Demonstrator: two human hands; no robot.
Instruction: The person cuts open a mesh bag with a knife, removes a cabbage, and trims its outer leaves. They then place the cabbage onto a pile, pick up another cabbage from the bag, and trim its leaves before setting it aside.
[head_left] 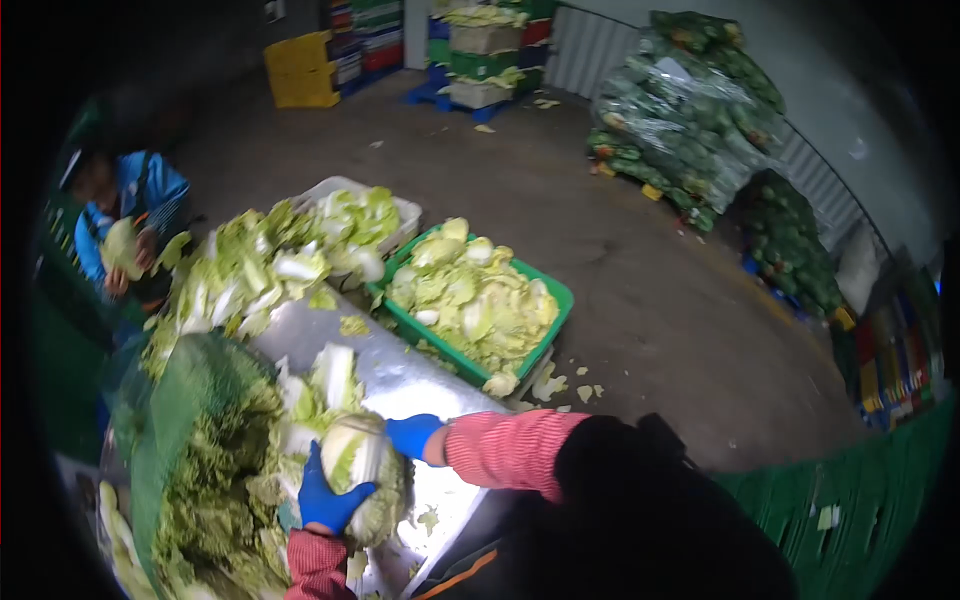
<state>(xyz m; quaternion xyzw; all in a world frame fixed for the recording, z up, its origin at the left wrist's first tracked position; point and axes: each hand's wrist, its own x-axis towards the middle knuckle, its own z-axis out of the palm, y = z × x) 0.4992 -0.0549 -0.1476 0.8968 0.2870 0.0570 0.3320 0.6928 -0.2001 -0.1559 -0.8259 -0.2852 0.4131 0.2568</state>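
A napa cabbage (368, 458), pale with white ribs, is between my two blue-gloved hands over the metal table (400, 385). My left hand (330, 497) grips its near left side, thumb and fingers spread around it. My right hand (414, 436) presses on its upper right side, and its fingertips are partly hidden. Loose white-ribbed leaves (335, 378) lie just beyond the cabbage. Left of my hands, a green mesh sack (200, 400) covers part of a heap of leafy cabbages (215, 500).
A green crate (565, 300) full of leaves stands beyond the table, near a white crate (408, 212). At the left, a person in blue (150, 185) holds a cabbage. Netted cabbage stacks (690, 120) line the right wall. Leaf scraps (585, 392) litter the floor.
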